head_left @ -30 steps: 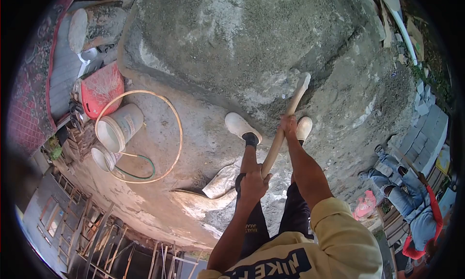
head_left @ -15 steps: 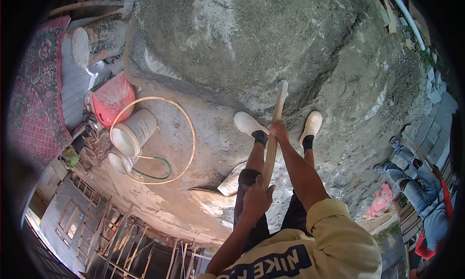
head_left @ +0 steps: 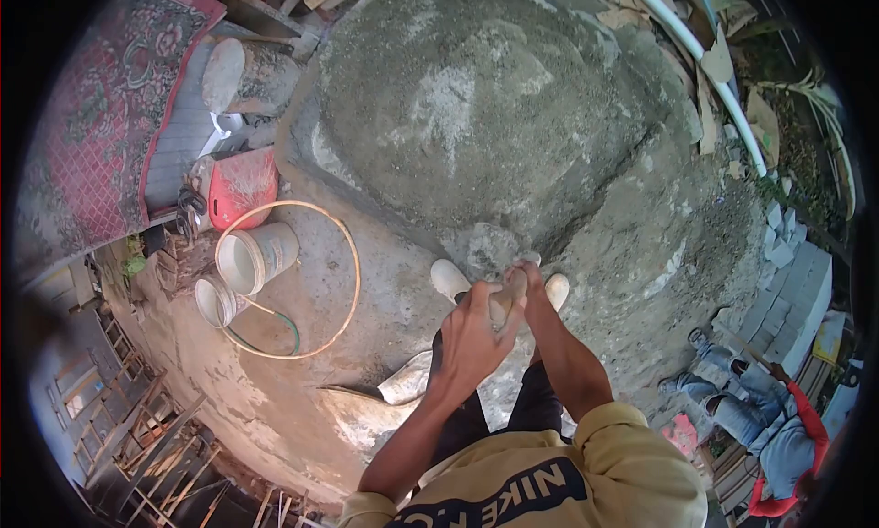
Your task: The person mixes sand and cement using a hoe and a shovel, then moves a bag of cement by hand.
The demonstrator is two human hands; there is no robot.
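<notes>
While standing at the edge of the big grey sand-and-cement heap (head_left: pixel 494 107), both grips, left hand (head_left: pixel 472 336) and right hand (head_left: pixel 531 285), closed round the pale wooden tool handle (head_left: pixel 508 294), foreshortened toward the heap for leverage.

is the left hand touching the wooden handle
Touching. The head view shows the left hand wrapped around the wooden handle, fingers closed over it with no gap. The right hand grips the same handle just beyond it.

Your feet (head_left: pixel 450 278) stand before the sand heap (head_left: pixel 485 97); two buckets (head_left: pixel 249 258) lie left, inside the hose loop (head_left: pixel 348 253).
</notes>
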